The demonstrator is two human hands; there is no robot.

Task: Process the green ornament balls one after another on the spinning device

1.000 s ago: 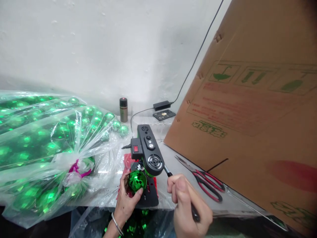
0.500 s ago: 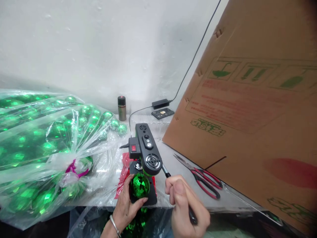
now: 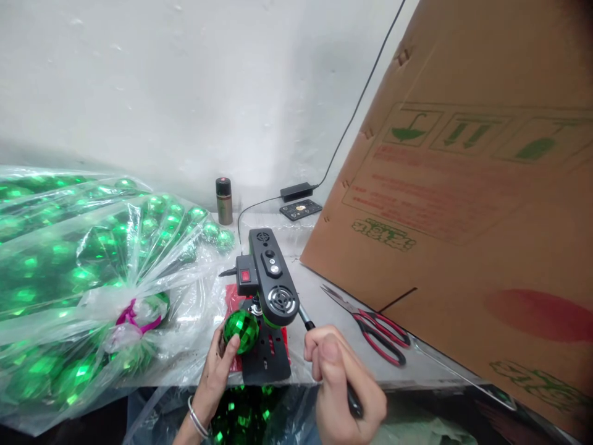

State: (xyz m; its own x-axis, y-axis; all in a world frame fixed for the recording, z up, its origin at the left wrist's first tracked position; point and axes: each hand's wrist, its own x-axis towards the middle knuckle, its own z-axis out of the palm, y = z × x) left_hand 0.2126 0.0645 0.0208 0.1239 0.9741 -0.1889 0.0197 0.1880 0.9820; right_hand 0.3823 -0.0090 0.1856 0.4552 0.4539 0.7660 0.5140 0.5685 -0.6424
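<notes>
My left hand (image 3: 217, 361) grips a shiny green faceted ball (image 3: 241, 332), thumb across its front, just left of the black machine's head. That bench machine (image 3: 274, 278) has a long rounded top, a red switch box (image 3: 246, 274) on its left side and a slotted black base plate (image 3: 266, 361). My right hand (image 3: 345, 386) is wrapped around the black-handled lever (image 3: 306, 318) that runs out from the machine's right side. A red sheet (image 3: 233, 292) shows under the base.
Clear plastic bags of green balls (image 3: 83, 272) fill the left side. Scissors (image 3: 370, 324) lie to the right, below a large leaning carton (image 3: 445, 204). By the wall are a small bottle (image 3: 224, 203), a power adapter (image 3: 297, 191) and a phone (image 3: 300, 210).
My left hand has moved the green ball leftward, out from in front of the machine head, uncovering the base plate. My right hand stays on the lever. The view has shifted slightly.
</notes>
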